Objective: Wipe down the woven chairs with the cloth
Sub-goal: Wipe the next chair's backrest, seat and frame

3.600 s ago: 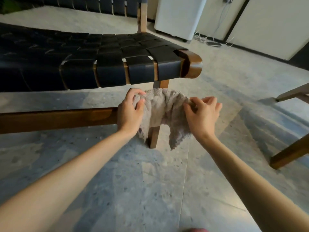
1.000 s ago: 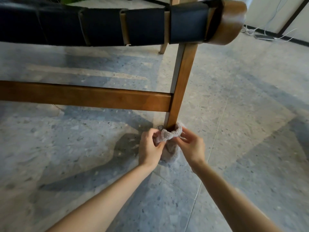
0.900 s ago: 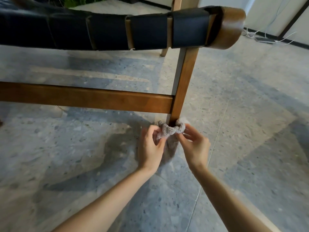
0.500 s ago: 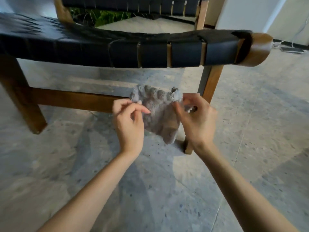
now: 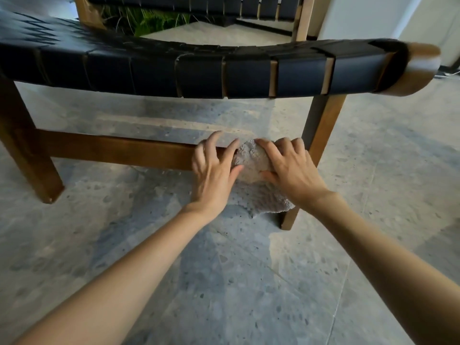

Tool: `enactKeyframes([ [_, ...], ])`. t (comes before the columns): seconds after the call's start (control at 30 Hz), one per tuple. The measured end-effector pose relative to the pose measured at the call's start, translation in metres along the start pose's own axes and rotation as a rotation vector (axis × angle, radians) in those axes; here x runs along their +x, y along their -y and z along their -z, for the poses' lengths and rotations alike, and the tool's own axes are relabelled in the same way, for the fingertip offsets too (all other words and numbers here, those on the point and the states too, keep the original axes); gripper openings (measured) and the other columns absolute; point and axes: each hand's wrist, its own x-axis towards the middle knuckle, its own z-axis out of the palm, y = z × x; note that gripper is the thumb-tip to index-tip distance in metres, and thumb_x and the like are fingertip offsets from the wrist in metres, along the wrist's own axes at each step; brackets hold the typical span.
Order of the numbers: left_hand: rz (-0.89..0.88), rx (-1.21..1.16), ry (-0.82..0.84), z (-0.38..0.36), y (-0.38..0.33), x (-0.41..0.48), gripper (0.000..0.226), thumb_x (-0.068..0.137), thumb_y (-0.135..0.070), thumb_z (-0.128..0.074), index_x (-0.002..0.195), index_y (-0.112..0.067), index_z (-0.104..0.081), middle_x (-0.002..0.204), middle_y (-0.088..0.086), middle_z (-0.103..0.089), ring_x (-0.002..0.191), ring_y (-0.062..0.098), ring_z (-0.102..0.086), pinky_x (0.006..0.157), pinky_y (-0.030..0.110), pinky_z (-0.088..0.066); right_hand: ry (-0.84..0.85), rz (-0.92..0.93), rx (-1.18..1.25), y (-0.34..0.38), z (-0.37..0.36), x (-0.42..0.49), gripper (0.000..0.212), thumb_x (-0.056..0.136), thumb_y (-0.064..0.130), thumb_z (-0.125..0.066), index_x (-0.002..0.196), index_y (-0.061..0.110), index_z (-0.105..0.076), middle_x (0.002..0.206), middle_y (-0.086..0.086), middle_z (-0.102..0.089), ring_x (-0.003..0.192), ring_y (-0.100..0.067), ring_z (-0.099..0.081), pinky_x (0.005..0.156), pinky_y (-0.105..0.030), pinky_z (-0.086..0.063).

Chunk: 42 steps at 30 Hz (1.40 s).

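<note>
head view, item record.

item: cloth [image 5: 252, 159]. pale grey-beige, nubbly looped knit, bunched into a pad.

location: laid over one end of the lower rail [image 5: 119, 151] of the woven chair [image 5: 154, 75], just beside the corner leg [image 5: 326, 120]. a loose tail hangs below the rail toward the floor [image 5: 224, 270].

handling (judged): light, soft and limp. it has no stiffness of its own, so it needs a palm behind it to wipe. the rough loops should grip well when dry. not fragile, though the loops could snag on a wood edge. best hold: the bunched part on top of the rail, wrapped round the bar, tail left free.

right hand [image 5: 291, 170]: fingers curled over the top of the bunch, thumb low on the near face, clamping the cloth to the rail.

left hand [image 5: 214, 170]: fingers spread apart, tips resting on the rail's top edge, thumb touching the cloth's margin. it grips nothing.

materials: seat of broad black straps [image 5: 249, 78], smooth with a faint sheen, interlaced flat and wrapped over a curved front edge. pale wood shows in the gaps. frame of brown varnished wood, with square-section leg and rail and a rounded corner [image 5: 418, 70]. floor is grey, speckled stone, matt.

background: green fern [image 5: 154, 18], blurred.
</note>
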Motion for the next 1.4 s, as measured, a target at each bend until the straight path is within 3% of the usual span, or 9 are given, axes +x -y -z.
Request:
enactKeyframes([
  [0.2, 0.211, -0.155, -0.100, -0.010, -0.002, -0.012, 0.030, 0.079, -0.029, -0.074, 0.098, -0.011, -0.060, 0.109, 0.015, -0.046, 0.099, 0.030, -0.043, 0.084, 0.033, -0.032, -0.002, 0.002, 0.031, 0.007, 0.001, 0.002, 0.063, 0.091, 0.034, -0.057, 0.148, 0.026, -0.029, 0.127, -0.011, -0.043, 0.110, -0.030, -0.034, 0.091, -0.042, -0.038],
  [0.43, 0.254, -0.278, -0.098, 0.005, 0.000, -0.016, 0.018, 0.099, -0.032, -0.045, 0.095, -0.015, -0.048, 0.062, 0.001, -0.052, 0.055, 0.028, -0.057, 0.042, 0.034, -0.036, -0.103, -0.018, -0.077, 0.014, -0.001, -0.003, 0.058, 0.089, 0.050, -0.056, 0.140, 0.028, -0.042, 0.130, -0.010, -0.044, 0.113, -0.031, -0.033, 0.093, -0.044, -0.024],
  [0.63, 0.239, -0.334, -0.332, 0.030, 0.007, 0.017, 0.009, 0.099, -0.014, -0.045, 0.101, -0.009, -0.052, 0.083, 0.004, -0.065, 0.069, 0.019, -0.061, 0.051, 0.029, -0.039, -0.061, 0.032, -0.034, 0.039, -0.006, -0.001, 0.061, 0.097, 0.035, -0.050, 0.151, 0.021, -0.025, 0.144, -0.010, -0.036, 0.128, -0.031, -0.031, 0.110, -0.043, -0.019],
  [0.77, 0.021, -0.271, -0.115, 0.023, 0.020, 0.023, 0.028, 0.095, -0.019, -0.053, 0.121, -0.008, -0.052, 0.116, 0.010, -0.059, 0.107, 0.027, -0.054, 0.088, 0.033, -0.041, -0.017, -0.012, -0.110, 0.031, -0.002, 0.003, 0.061, 0.092, 0.000, -0.046, 0.149, 0.009, -0.026, 0.140, -0.015, -0.039, 0.131, -0.033, -0.032, 0.119, -0.041, -0.009],
  [0.93, -0.220, 0.176, 0.204, 0.020, 0.057, 0.021, 0.069, 0.087, -0.054, -0.050, 0.147, -0.030, -0.026, 0.151, 0.001, -0.030, 0.130, 0.025, -0.032, 0.106, 0.038, -0.021, 0.024, -0.079, -0.231, 0.021, 0.007, 0.001, 0.054, 0.092, 0.002, -0.047, 0.144, 0.001, -0.031, 0.139, -0.019, -0.037, 0.128, -0.036, -0.033, 0.117, -0.040, -0.015],
  [1.07, -0.321, 0.232, 0.250, 0.023, 0.063, 0.035, 0.077, 0.084, -0.044, -0.062, 0.149, -0.031, -0.023, 0.146, 0.007, -0.033, 0.124, 0.029, -0.032, 0.099, 0.041, -0.031, 0.042, 0.036, -0.067, 0.041, -0.002, 0.008, 0.088, 0.092, 0.038, -0.056, 0.153, 0.012, 0.002, 0.157, -0.014, -0.017, 0.144, -0.037, -0.013, 0.118, -0.047, 0.006],
  [1.17, -0.460, 0.453, 0.183, 0.023, 0.060, 0.043, 0.077, 0.080, -0.061, -0.056, 0.138, -0.014, -0.040, 0.125, 0.007, -0.050, 0.113, 0.026, -0.044, 0.093, 0.036, -0.034, 0.046, 0.049, -0.096, 0.042, -0.016, 0.024, 0.090, 0.083, 0.066, -0.050, 0.150, 0.014, -0.018, 0.143, -0.008, -0.039, 0.128, -0.033, -0.039, 0.114, -0.050, -0.017],
  [1.27, -0.565, 0.520, 0.100, 0.018, 0.061, 0.044, 0.079, 0.077, -0.071, -0.048, 0.122, -0.007, -0.052, 0.110, 0.008, -0.056, 0.099, 0.027, -0.052, 0.092, 0.036, -0.033, -0.037, 0.078, -0.217, 0.028, -0.026, 0.027, 0.084, 0.076, 0.064, -0.064, 0.142, 0.018, -0.037, 0.118, -0.009, -0.054, 0.098, -0.030, -0.054, 0.086, -0.045, -0.041],
  [1.4, -0.552, 0.455, 0.114, 0.001, 0.058, 0.042, 0.084, 0.077, -0.072, -0.050, 0.133, -0.010, -0.045, 0.108, 0.010, -0.057, 0.095, 0.028, -0.055, 0.085, 0.038, -0.043, -0.184, 0.127, -0.340, 0.010, -0.034, 0.024, 0.096, 0.058, 0.061, -0.081, 0.135, 0.019, -0.044, 0.096, -0.009, -0.059, 0.072, -0.026, -0.057, 0.064, -0.037, -0.049],
])
